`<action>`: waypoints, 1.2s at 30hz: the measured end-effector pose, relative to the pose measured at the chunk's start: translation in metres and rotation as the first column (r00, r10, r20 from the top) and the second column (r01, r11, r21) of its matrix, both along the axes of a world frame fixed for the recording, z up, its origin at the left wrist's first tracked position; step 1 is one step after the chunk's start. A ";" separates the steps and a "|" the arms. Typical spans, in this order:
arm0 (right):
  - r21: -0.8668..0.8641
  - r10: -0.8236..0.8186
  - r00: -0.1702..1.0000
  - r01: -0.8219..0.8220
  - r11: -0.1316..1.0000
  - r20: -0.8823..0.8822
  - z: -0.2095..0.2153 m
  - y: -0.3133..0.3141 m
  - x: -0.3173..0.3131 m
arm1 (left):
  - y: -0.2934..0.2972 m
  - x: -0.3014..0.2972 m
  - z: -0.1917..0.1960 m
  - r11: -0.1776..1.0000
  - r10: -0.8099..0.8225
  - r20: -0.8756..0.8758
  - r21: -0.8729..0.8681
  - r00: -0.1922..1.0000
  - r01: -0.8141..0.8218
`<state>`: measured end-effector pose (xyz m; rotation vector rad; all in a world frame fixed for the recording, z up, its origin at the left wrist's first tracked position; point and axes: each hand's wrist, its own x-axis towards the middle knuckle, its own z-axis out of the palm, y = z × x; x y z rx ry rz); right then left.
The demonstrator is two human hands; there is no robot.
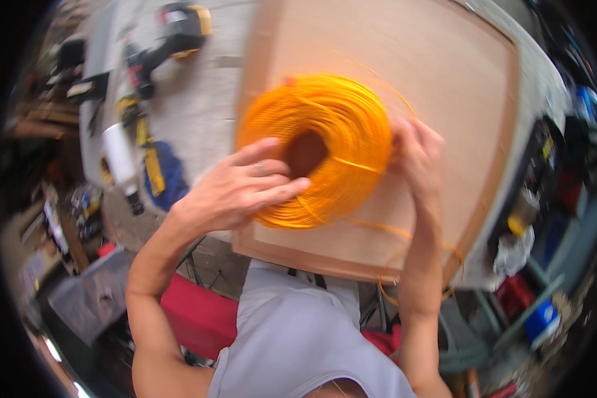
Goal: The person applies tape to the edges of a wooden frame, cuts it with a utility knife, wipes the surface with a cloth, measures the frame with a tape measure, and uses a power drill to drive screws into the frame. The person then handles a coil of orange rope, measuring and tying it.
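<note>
A thick coil of orange rope point(355, 126) is in front of me above a framed tan board point(438, 73), its round hole facing up. My left hand point(235, 186) grips the coil's near left side, with fingers over the ring toward the hole; its thumb is hidden. At the coil's right side, my right hand point(418, 149) is closed in a pinch on a loose rope strand point(399, 95) that arcs up and over the coil; motion blurs these fingertips. More slack rope point(385, 227) runs from under the coil past my right forearm and loops at the board's near edge.
The board lies on a pale worktable point(212, 86). On its left are a cordless drill point(159, 50), a white bottle point(119, 156) and a blue-and-yellow item point(162, 174). Dark tools and a crumpled clear bag point(514, 251) line the right edge. A grey bin point(89, 292) stands lower left.
</note>
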<state>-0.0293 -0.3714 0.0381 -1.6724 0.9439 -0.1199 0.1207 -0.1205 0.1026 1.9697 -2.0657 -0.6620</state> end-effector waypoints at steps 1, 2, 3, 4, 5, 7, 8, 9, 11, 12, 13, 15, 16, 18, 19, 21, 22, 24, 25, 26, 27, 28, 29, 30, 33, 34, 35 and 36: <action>0.014 -0.084 0.996 0.084 0.996 0.005 0.002 -0.004 -0.007 | 0.002 0.004 0.000 0.999 -0.031 0.031 0.012 0.999 0.030; -0.025 -0.077 0.996 0.078 0.997 0.046 0.006 -0.011 -0.019 | 0.003 0.011 0.005 0.998 -0.067 0.065 0.025 0.996 0.066; -0.122 -0.102 0.991 0.113 0.986 0.088 0.013 -0.019 -0.030 | 0.002 0.021 0.014 0.994 -0.062 0.045 0.090 0.997 0.058; -0.131 -0.120 0.992 0.125 0.984 0.044 0.032 -0.028 -0.043 | 0.005 0.028 0.021 0.987 -0.053 0.007 0.151 0.999 0.052; -0.287 -0.089 0.995 0.076 0.955 -0.034 0.040 -0.041 -0.065 | 0.009 0.032 0.025 0.994 -0.007 -0.001 0.109 1.000 0.007; -0.580 -0.142 0.982 0.045 0.813 -0.123 0.069 -0.061 -0.110 | 0.013 0.024 0.034 0.989 0.105 0.043 0.103 0.994 -0.109; -0.568 -0.221 0.968 0.118 0.814 -0.115 0.080 -0.074 -0.136 | 0.012 0.017 0.039 0.981 0.159 0.059 0.103 0.986 -0.164; -0.556 -0.300 0.946 0.187 0.810 -0.119 0.093 -0.088 -0.168 | 0.010 0.010 0.031 0.976 0.204 0.100 0.052 0.974 -0.210; -0.461 -0.397 0.915 0.325 0.826 -0.067 0.135 -0.095 -0.226 | -0.004 0.002 0.031 0.960 0.257 0.164 0.074 0.952 -0.272; -0.427 -0.494 0.870 0.446 0.786 -0.001 0.148 -0.089 -0.246 | -0.010 -0.005 0.028 0.950 0.282 0.181 0.084 0.942 -0.300; -0.389 -0.577 0.814 0.554 0.736 0.068 0.162 -0.085 -0.266 | -0.015 -0.014 0.026 0.932 0.321 0.175 0.115 0.931 -0.343; -0.347 -0.643 0.708 0.705 0.618 0.293 0.170 -0.094 -0.314 | -0.021 -0.032 0.014 0.922 0.296 0.279 0.168 0.914 -0.350; -0.338 -0.634 0.704 0.710 0.618 0.319 0.172 -0.099 -0.335 | -0.024 -0.038 0.009 0.916 0.277 0.343 0.188 0.898 -0.354; -0.343 -0.725 0.564 0.823 0.452 0.396 0.182 -0.103 -0.369 | -0.031 -0.035 0.011 0.912 0.243 0.203 0.284 0.949 -0.295; -0.348 -0.775 0.505 0.854 0.386 0.381 0.186 -0.103 -0.378 | -0.033 -0.028 0.015 0.904 0.227 0.152 0.334 0.962 -0.266; -0.347 -0.855 0.388 0.899 0.267 0.345 0.190 -0.106 -0.387 | -0.033 -0.007 0.020 0.935 0.088 0.259 0.312 0.962 -0.170; -0.404 -0.846 0.490 0.832 0.382 0.209 0.188 -0.102 -0.381 | -0.033 0.003 0.023 0.945 0.025 0.312 0.302 0.950 -0.124; -0.453 -0.760 0.645 0.655 0.604 -0.081 0.175 -0.088 -0.364 | -0.032 0.013 0.029 0.976 -0.007 0.500 0.190 0.866 -0.102; -0.470 -0.694 0.712 0.578 0.667 -0.108 0.164 -0.083 -0.357 | -0.033 0.013 0.031 0.988 -0.011 0.587 0.133 0.810 -0.083; -0.481 -0.625 0.767 0.496 0.723 -0.147 0.152 -0.077 -0.344 | -0.039 0.012 0.030 0.982 0.048 0.462 0.138 0.886 -0.125; -0.524 -0.573 0.798 0.413 0.745 -0.186 0.150 -0.068 -0.324 | -0.045 0.004 0.033 0.975 0.111 0.334 0.145 0.936 -0.168; -0.728 -0.483 0.820 0.124 0.674 -0.307 0.139 -0.059 -0.310 | -0.051 -0.007 0.037 0.965 0.177 0.219 0.153 0.960 -0.213; -0.841 -0.451 0.811 -0.089 0.533 -0.372 0.136 -0.044 -0.260 | -0.054 -0.020 0.026 0.960 0.266 0.138 0.052 0.954 -0.275; -0.888 -0.400 0.801 -0.342 0.306 -0.446 0.133 -0.033 -0.228 | -0.056 -0.028 0.016 0.934 0.347 0.147 0.036 0.926 -0.355; -0.780 0.047 0.982 -0.175 0.600 -0.184 0.105 0.005 -0.147 | -0.068 -0.040 -0.009 0.864 0.501 0.231 -0.081 0.834 -0.497; -0.691 0.110 0.988 -0.157 0.706 -0.112 0.087 0.020 -0.126 | -0.073 -0.040 -0.011 0.859 0.506 0.209 -0.042 0.837 -0.510; -0.640 0.172 0.983 -0.172 0.749 -0.064 0.069 0.029 -0.101 | -0.079 -0.037 -0.009 0.857 0.506 0.186 0.000 0.842 -0.515; -0.632 0.187 0.978 -0.205 0.747 -0.097 0.051 0.037 -0.078 | -0.081 -0.037 -0.006 0.848 0.515 0.168 0.043 0.840 -0.529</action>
